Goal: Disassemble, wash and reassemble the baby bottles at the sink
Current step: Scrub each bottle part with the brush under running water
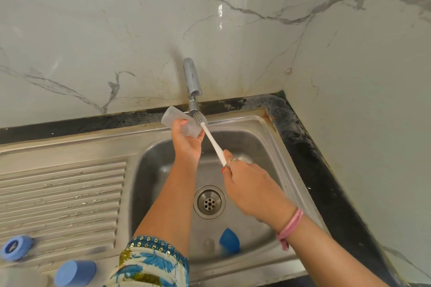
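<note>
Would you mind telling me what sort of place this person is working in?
Most likely a home kitchen sink corner: a stainless steel sink with a ribbed draining board, a chrome tap and glossy marble-patterned wall tiles above a dark counter edge.

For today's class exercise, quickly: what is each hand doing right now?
Left hand: grips the clear bottle.
Right hand: grips the brush handle.

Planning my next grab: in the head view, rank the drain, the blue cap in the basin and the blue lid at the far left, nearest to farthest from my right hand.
1. Drain, just left of the right hand.
2. Blue cap, near basin edge.
3. Blue lid, far left drainboard.
</note>
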